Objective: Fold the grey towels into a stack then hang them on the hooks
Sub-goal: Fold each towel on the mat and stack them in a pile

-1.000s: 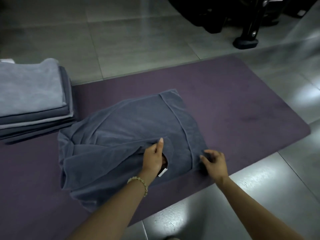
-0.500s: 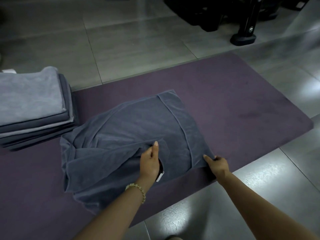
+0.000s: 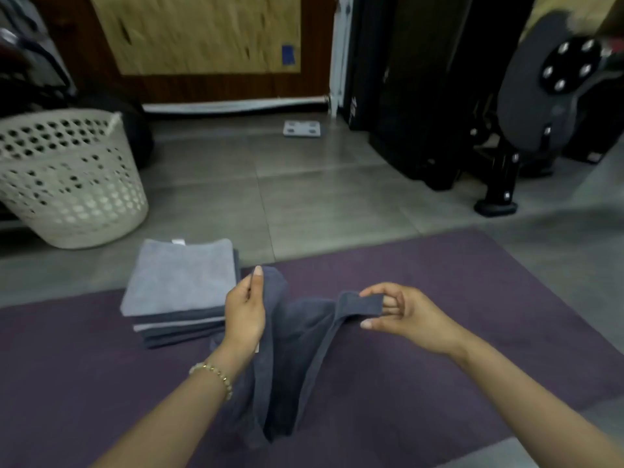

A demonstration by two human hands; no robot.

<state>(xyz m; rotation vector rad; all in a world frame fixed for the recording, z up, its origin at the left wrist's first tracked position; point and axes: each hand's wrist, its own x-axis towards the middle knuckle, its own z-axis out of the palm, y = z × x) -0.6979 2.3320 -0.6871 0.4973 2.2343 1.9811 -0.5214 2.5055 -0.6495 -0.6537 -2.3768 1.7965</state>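
Now towel (image 3: 287, 349) is off mat (image 3: 439, 298), no longer lying flat; hangs slack between hands. Left hand (image 3: 244, 315) and right hand (image 3: 405, 315): fingers (image 3: 374, 290) pinch one top corner each. Folded stack (image 3: 179, 282) beside, on mat. Judgement: fold restarting; hanging pending.

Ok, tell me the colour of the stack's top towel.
The top towel is plain light grey. The head view, the only one, shows it clearly.
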